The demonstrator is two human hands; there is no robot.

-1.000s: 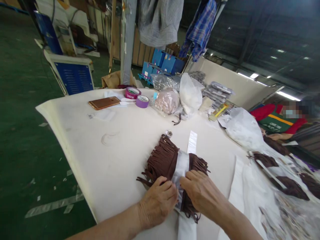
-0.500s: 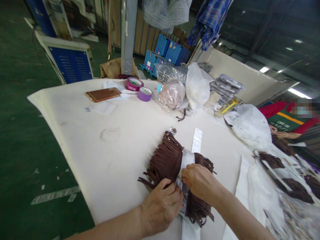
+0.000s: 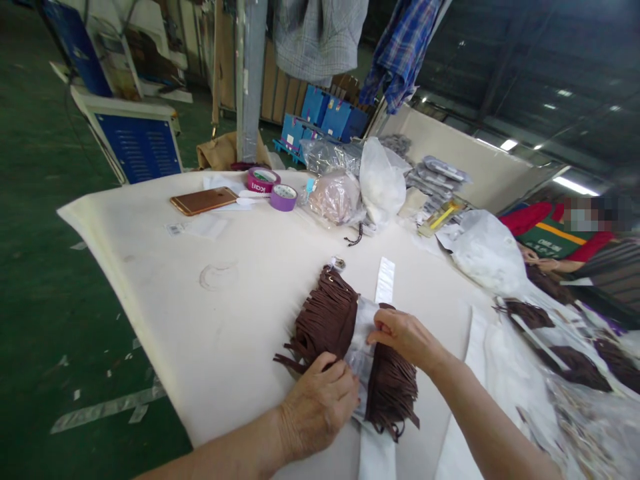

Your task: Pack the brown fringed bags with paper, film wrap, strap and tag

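A dark brown fringed bag (image 3: 327, 317) lies on the white table, with a whitish, translucent wrap (image 3: 364, 320) around its middle. My left hand (image 3: 323, 403) is closed over the near left part of the bag, fingers bent against the fringe and the edge of the wrap. Curled fingers of my right hand (image 3: 405, 337) hover at or touch the far right side of the wrap; whatever they pinch, if anything, is hidden. A small metal clasp (image 3: 339, 263) shows at the bag's far end. Under the bag runs a white strip (image 3: 385, 280).
At the back stand a phone (image 3: 203, 200), a magenta tape roll (image 3: 263, 179), a purple tape roll (image 3: 283, 198) and a plastic-wrapped bundle (image 3: 333, 197). More brown fringed pieces (image 3: 575, 367) lie at right. A co-worker (image 3: 555, 233) is beyond them.
My right hand has moved up and away from my left hand, along the wrap. My left hand stays at the bag's near side. More of the wrap shows between them.
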